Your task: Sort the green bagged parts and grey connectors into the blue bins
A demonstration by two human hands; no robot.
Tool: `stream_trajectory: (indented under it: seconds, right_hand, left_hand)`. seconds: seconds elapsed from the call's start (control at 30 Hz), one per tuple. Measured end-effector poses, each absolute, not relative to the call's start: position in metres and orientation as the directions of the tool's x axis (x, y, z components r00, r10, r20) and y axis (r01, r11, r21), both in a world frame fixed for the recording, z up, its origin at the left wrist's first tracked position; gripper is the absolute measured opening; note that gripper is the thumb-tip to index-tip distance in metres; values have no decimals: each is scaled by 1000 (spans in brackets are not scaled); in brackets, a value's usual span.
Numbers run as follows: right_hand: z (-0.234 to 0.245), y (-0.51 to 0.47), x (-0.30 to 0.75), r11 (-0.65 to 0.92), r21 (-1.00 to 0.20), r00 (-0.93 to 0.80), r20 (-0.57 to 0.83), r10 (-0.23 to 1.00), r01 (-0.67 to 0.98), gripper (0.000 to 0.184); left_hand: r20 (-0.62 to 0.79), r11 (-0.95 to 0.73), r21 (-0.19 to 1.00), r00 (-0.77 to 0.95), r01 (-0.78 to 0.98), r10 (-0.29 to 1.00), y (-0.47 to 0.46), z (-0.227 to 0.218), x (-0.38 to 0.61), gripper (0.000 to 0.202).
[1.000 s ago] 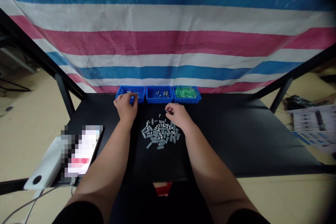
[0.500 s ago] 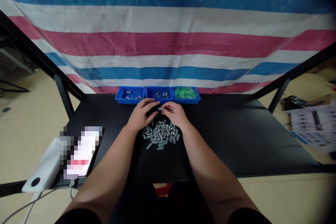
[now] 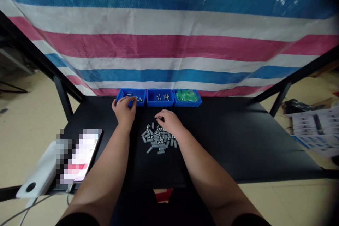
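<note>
My left hand (image 3: 124, 112) reaches over the front wall of the left blue bin (image 3: 119, 97). Its thumb and fingers are pinched on a small metal cylinder, of which only a pale tip shows. Above the far edge of a pile of grey cylinders and shiny metal pieces (image 3: 159, 138), my right hand (image 3: 169, 120) pinches a small shiny metal piece (image 3: 158, 117), too small to make out fully. My right forearm and hand cover part of the pile's right side. A few cylinders (image 3: 129, 94) lie inside the left bin.
The middle blue bin (image 3: 160, 103) holds several small screws (image 3: 166, 96). Green plastic bags (image 3: 187, 95) fill the right blue bin (image 3: 188, 104). At the table's left lie a phone (image 3: 82, 159) and a white box-shaped device (image 3: 39, 173) with cables. A striped sheet (image 3: 169, 46) hangs behind.
My left hand has moved left, from beside the right hand to the left bin. My right hand has come down slightly toward the pile, and the cylinder it pinched is no longer there.
</note>
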State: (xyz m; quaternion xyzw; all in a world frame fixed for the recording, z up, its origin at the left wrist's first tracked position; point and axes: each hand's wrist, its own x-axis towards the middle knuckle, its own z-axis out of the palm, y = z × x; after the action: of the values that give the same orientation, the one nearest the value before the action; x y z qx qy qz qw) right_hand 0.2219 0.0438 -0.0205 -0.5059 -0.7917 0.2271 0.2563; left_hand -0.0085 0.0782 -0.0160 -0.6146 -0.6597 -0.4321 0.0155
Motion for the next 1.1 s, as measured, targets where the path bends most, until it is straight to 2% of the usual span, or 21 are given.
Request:
stream_trajectory:
  seconds: [0.1, 0.17, 0.27, 0.37, 0.43, 0.5, 0.63, 0.7, 0.83, 0.93, 1.1]
  right_hand:
    - [-22, 47, 221, 375, -632, -321, 204, 925, 678, 17]
    - [-22, 49, 221, 391, -678, -259, 294, 920, 622, 15]
    - [-21, 55, 221, 432, -730, -63, 474, 878, 529, 14]
    - [-22, 65, 221, 438, -780, 95, 528, 844, 447, 25]
    - [-24, 71, 221, 406, -820, 110, 484, 868, 403, 36]
    - [-24, 73, 223, 377, -821, 77, 449, 890, 428, 40]
    - [-11, 63, 233, 369, -728, 48, 481, 875, 577, 28]
    - [-3, 54, 241, 362, -691, -28, 444, 896, 625, 21]
    - [2, 40, 256, 309, -644, -309, 117, 944, 700, 14]
    - [-3, 37, 260, 261, -630, -363, -36, 931, 731, 14]
    - [-8, 39, 250, 259, -602, -307, 24, 952, 755, 12]
  left_hand:
    - [494, -79, 574, -267, 815, 828, 80, -21, -10, 20]
    - [473, -63, 575, -269, 816, 839, 80, -21, -8, 22]
    - [449, -57, 572, -254, 818, 857, 78, -20, -5, 21]
    - [451, -71, 567, -237, 821, 861, 77, -18, -3, 21]
    - [460, -81, 565, -232, 821, 857, 77, -18, -3, 21]
    - [467, -95, 567, -225, 818, 855, 76, -19, -3, 21]
    - [482, -128, 568, -203, 813, 852, 75, -20, -3, 19]
    - [493, -142, 564, -193, 813, 849, 74, -20, -3, 18]
    - [508, -160, 548, -175, 821, 843, 72, -20, -3, 17]
    - [525, -183, 534, -155, 825, 837, 66, -17, 1, 15]
    - [550, -323, 454, 24, 830, 835, 60, -18, 15, 30]
